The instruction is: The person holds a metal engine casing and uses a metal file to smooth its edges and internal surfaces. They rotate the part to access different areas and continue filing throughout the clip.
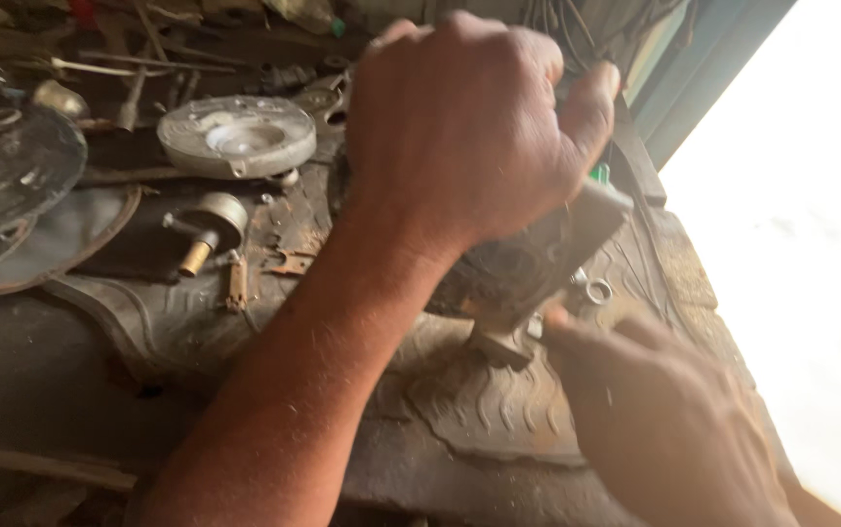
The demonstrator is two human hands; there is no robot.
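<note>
Two hands work on one grimy metal part (528,268) over a worn tyre piece (479,400).

Nearest, the right hand (664,410) pinches the part's lower end with its fingertips; just beyond, the left hand (469,127) is clenched around the part's upper body. Left of that grip lie a small brass-tipped fitting (208,226) and, farther off, a round aluminium cover (237,135); scattered tools (138,68) lie beyond.

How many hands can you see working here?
2. The left hand is clenched over the top of a dark metal part in the middle; the right hand touches its lower end at bottom right. No other hands show.
</note>
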